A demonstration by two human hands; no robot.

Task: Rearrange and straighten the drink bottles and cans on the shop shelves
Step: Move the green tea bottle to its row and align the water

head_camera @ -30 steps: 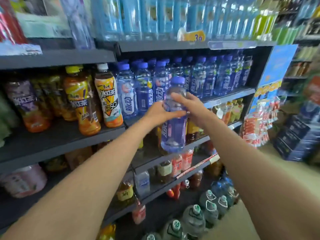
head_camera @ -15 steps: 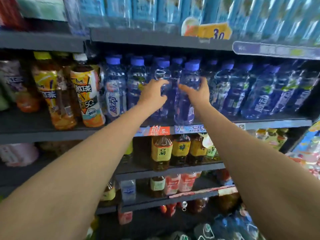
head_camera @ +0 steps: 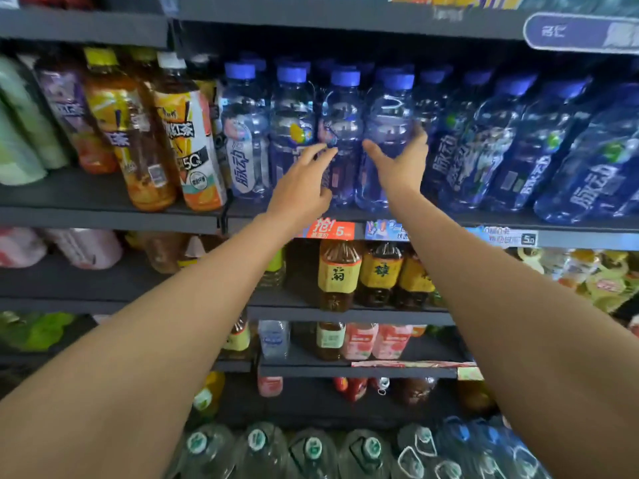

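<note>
A row of blue-capped, blue-labelled drink bottles stands on the upper shelf. One of them, a blue bottle, stands upright in the front row. My right hand is spread across its lower front, thumb to the left and fingertips at its right edge, loose rather than clasped. My left hand is open with fingers apart, just in front of the neighbouring blue bottle and holding nothing.
Orange iced-tea bottles lean at the left of the same shelf. Brown tea bottles with yellow labels sit one shelf down, pink-labelled bottles below those. Large water jugs stand at the bottom. Price tags line the shelf edge.
The blue bottle I carried in both hands a second ago now stands in the front row. My left hand has come off it, and both hands have slid lower.
</note>
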